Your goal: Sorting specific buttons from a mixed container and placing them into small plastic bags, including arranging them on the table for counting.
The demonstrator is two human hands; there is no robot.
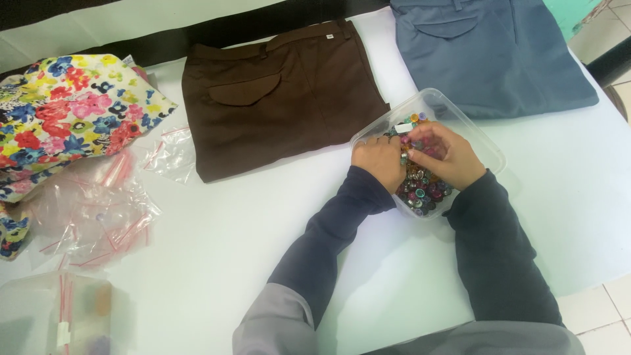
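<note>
On the white table [217, 263], right of the folded brown trousers [282, 92], sits a clear plastic tub [483, 141] of small coloured beads [420, 190]. Left hand [380, 161] and right hand [447, 156] are curled inside, fingertips apparently pinching beads; best lift few, low.

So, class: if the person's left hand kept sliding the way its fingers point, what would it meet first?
The left hand points right, into the clear plastic container. It would probably first push through the coloured beads and then bump the right hand, which sits just beyond its fingertips. Depth is hard to judge.
</note>
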